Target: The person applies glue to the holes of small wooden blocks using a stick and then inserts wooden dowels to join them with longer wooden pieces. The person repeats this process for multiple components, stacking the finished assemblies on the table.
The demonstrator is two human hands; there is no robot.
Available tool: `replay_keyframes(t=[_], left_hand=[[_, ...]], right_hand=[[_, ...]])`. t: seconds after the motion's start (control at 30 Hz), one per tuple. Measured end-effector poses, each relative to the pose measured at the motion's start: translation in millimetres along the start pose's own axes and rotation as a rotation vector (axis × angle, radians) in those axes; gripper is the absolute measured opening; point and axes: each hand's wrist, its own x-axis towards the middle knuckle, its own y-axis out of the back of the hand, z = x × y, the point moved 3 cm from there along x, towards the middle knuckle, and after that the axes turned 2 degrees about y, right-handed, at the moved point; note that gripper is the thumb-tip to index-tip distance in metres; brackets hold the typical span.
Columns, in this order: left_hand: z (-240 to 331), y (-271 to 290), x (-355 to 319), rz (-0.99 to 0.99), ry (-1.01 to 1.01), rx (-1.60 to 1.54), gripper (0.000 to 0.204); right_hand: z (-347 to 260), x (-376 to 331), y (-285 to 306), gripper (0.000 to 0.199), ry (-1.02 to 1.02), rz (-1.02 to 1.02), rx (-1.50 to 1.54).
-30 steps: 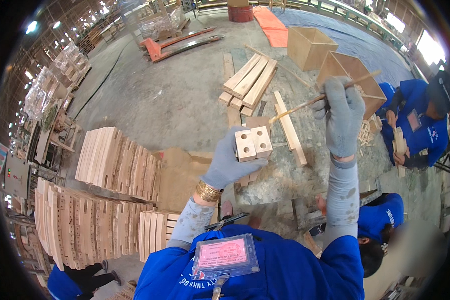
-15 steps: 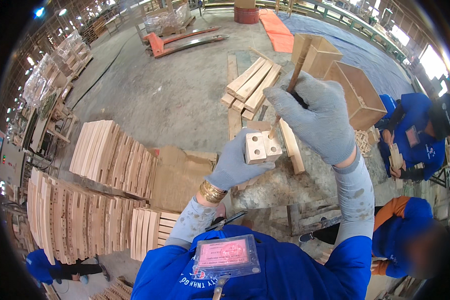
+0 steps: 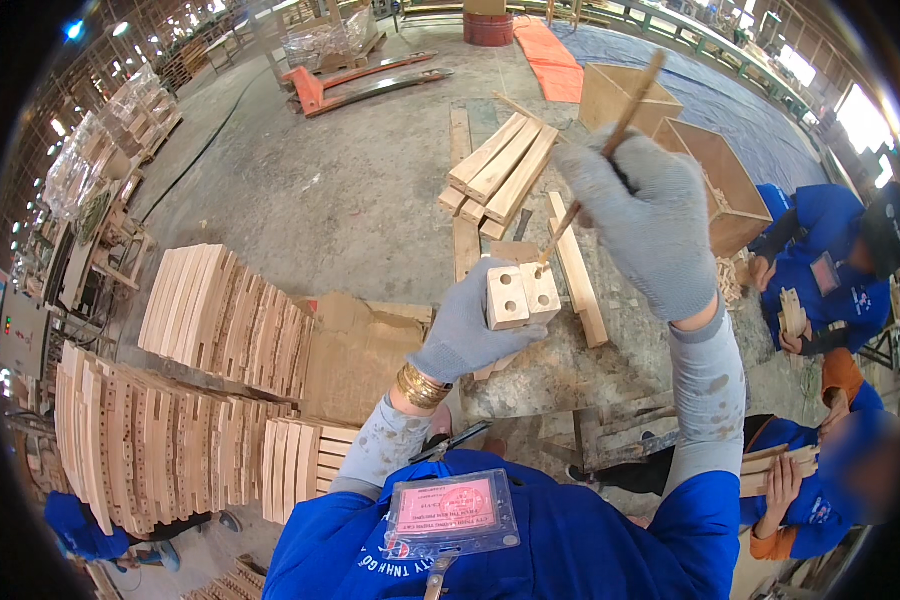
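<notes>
Left hand (image 3: pixel 458 325): you gripped two wooden blocks (image 3: pixel 523 297).
Right hand (image 3: pixel 660 215): you held a stick (image 3: pixel 638 98) at the right block's far hole (image 3: pixel 540 271).
Other holes (image 3: pixel 506 280): three stood open.

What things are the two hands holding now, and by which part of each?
Left hand: two wooden pieces, gripped at their sides near the drilled ends. Right hand: a thin stick, gripped around its middle, both ends showing.

At lower centre a blue top (image 3: pixel 600 540) is worn with a pink badge (image 3: pixel 454 508); grey knit gloves (image 3: pixel 662 225), spotted grey sleeves (image 3: pixel 706 385) and gold bangles (image 3: pixel 422 387) are also worn.
</notes>
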Motion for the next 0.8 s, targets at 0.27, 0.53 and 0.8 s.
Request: replay_keyframes(t=[0.27, 0.53, 0.8], left_hand=[[3, -1, 0, -0.014, 0.036, -0.037, 0.058], [6, 0, -1, -0.027, 0.014, -0.013, 0.056], [1, 0, -2, -0.018, 0.077, -0.041, 0.06]], right_hand=[[-1, -9, 15, 0.021, -0.056, 0.111, 0.128], [-9, -17, 13, 0.014, -0.015, -0.011, 0.103], [-17, -23, 4, 0.018, 0.031, -0.133, 0.057]])
